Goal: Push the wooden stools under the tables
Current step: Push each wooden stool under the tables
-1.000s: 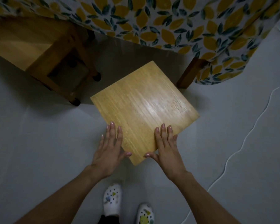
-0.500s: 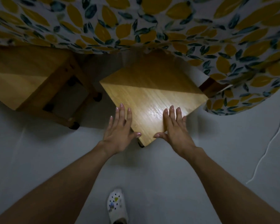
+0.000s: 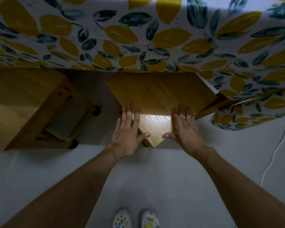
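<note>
A square wooden stool (image 3: 156,96) stands corner-on to me, most of its seat in shadow beneath the table's lemon-print cloth (image 3: 138,33); only its near corner is lit. My left hand (image 3: 127,130) lies flat with straight fingers on the seat's left edge. On the right edge rests my right hand (image 3: 183,127), fingers also straight. A second wooden stool (image 3: 23,106) stands to the left, partly under the cloth, tilted in view so its legs and rungs show.
A wooden table leg (image 3: 212,106) stands just right of the pushed stool, under the hanging cloth corner. A white cable (image 3: 276,145) runs across the grey floor on the right. My white patterned shoes (image 3: 136,218) stand at the bottom.
Both hands have pushed the stool forward; its seat has gone further beneath the cloth, with only the near corner now lit. I have stepped closer to the table.
</note>
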Available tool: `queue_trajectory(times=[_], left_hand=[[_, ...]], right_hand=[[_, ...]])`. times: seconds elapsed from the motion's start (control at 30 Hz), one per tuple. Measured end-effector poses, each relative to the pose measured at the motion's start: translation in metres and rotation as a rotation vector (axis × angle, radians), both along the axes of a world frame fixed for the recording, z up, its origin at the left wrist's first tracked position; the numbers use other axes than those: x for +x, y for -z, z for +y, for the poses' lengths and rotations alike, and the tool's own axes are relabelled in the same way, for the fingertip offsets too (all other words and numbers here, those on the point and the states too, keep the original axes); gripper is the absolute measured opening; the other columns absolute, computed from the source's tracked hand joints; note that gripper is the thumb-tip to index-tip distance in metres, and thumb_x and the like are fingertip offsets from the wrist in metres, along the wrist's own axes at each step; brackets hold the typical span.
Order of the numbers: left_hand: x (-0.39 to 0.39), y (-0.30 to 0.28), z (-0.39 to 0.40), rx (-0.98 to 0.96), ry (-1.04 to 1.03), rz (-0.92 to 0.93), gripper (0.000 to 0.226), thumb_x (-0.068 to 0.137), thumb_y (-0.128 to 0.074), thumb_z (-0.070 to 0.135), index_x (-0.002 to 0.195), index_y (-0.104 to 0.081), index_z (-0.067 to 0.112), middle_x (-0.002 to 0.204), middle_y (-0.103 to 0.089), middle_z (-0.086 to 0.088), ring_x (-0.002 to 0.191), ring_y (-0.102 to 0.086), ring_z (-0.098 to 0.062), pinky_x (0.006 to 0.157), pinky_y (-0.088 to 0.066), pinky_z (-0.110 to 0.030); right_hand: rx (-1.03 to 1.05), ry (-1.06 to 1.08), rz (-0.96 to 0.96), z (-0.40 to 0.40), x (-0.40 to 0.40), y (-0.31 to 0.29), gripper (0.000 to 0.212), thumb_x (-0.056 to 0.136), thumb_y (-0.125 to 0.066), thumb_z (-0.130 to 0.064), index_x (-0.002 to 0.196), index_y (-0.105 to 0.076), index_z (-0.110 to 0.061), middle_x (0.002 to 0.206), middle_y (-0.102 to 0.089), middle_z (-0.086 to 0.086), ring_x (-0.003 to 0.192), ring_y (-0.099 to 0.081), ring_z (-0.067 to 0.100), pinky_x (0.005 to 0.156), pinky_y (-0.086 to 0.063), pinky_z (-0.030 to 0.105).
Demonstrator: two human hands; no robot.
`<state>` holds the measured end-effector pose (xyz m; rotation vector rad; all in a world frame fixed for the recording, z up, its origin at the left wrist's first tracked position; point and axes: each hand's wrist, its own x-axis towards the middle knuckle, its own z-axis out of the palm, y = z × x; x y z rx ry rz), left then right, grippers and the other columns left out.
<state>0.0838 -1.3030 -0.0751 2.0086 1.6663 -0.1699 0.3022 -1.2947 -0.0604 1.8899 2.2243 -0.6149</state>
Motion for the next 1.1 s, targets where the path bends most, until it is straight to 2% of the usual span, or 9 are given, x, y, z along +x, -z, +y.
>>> queue_trajectory(times=[0.23,0.37,0.43,0.53,0.63,0.73,0.83,0.93,1.1], left_hand=[[0.002,-0.009,0.011,-0.09,-0.007,-0.017,0.094,0.089,-0.033,0.065,0.146,0.024,0.017,0.15,0.038,-0.011,0.138,0.035,-0.027,0.116,0.007,-0.045],[0.0,-0.015,0.016,-0.158,0.018,0.003,0.087,0.093,-0.032,0.058,0.145,0.025,0.017,0.149,0.04,-0.009,0.138,0.035,-0.026,0.115,0.011,-0.043],[-0.009,-0.019,0.02,-0.186,0.056,-0.016,0.078,0.098,-0.031,0.047,0.146,0.024,0.02,0.151,0.038,-0.006,0.14,0.032,-0.024,0.116,0.011,-0.043],[-0.035,-0.021,0.022,-0.135,0.127,-0.104,0.066,0.101,-0.028,0.037,0.148,0.018,0.028,0.154,0.03,0.002,0.142,0.027,-0.017,0.118,0.011,-0.044],[-0.07,-0.02,0.011,-0.036,0.128,-0.141,0.061,0.103,-0.026,0.034,0.149,0.013,0.028,0.155,0.027,0.001,0.141,0.027,-0.016,0.116,0.015,-0.041],[-0.119,-0.013,-0.002,0.035,-0.061,-0.032,0.059,0.103,-0.025,0.031,0.15,0.008,0.022,0.157,0.021,-0.001,0.144,0.02,-0.019,0.119,0.006,-0.045],[-0.19,-0.01,-0.012,0.146,-0.213,0.064,0.055,0.101,-0.02,0.032,0.151,-0.005,0.017,0.161,0.003,-0.008,0.146,0.01,-0.022,0.12,-0.001,-0.045],[-0.272,-0.018,-0.014,0.208,-0.274,0.022,0.056,0.098,-0.013,0.035,0.151,-0.014,0.017,0.16,-0.005,-0.006,0.145,0.008,-0.018,0.117,0.001,-0.041],[-0.403,-0.02,-0.016,0.266,-0.349,-0.022,0.051,0.102,-0.025,0.026,0.151,-0.014,0.016,0.16,-0.006,-0.008,0.146,0.007,-0.018,0.118,0.0,-0.042]], right_hand=[[-0.027,0.006,0.008,0.007,0.002,-0.001,0.104,0.074,-0.035,-0.071,0.153,-0.005,-0.01,0.161,0.006,0.017,0.145,0.018,0.031,0.114,0.01,0.046],[0.0,-0.006,0.022,0.004,0.005,0.003,0.104,0.075,-0.028,-0.077,0.151,-0.016,-0.006,0.16,-0.007,0.02,0.147,0.001,0.038,0.117,-0.008,0.055],[0.013,-0.009,0.055,0.002,0.007,0.006,0.102,0.079,-0.025,-0.081,0.152,-0.015,-0.01,0.161,-0.007,0.015,0.147,0.004,0.032,0.117,-0.01,0.055],[0.052,0.031,0.086,-0.002,0.006,0.002,0.099,0.079,-0.023,-0.081,0.153,-0.014,-0.016,0.162,-0.006,0.008,0.148,0.008,0.023,0.12,-0.003,0.047],[0.096,0.138,0.112,-0.006,-0.015,-0.009,0.093,0.082,-0.024,-0.079,0.148,-0.027,-0.014,0.16,-0.019,0.012,0.148,-0.003,0.025,0.121,-0.005,0.048],[0.141,0.225,0.164,-0.01,-0.067,-0.018,0.092,0.084,-0.026,-0.074,0.148,-0.028,-0.007,0.157,-0.024,0.018,0.147,-0.011,0.031,0.12,-0.004,0.044],[0.153,0.169,0.212,-0.018,-0.14,-0.014,0.087,0.086,-0.031,-0.07,0.15,-0.024,-0.01,0.158,-0.022,0.016,0.148,-0.009,0.028,0.121,-0.003,0.041],[0.155,0.074,0.247,-0.029,-0.224,0.0,0.086,0.088,-0.029,-0.069,0.153,-0.015,-0.015,0.162,-0.009,0.007,0.15,0.002,0.021,0.121,0.002,0.037],[0.159,-0.016,0.334,-0.042,-0.378,0.017,0.083,0.091,-0.034,-0.065,0.153,-0.016,-0.014,0.163,-0.008,0.005,0.15,0.002,0.02,0.121,0.005,0.036]])
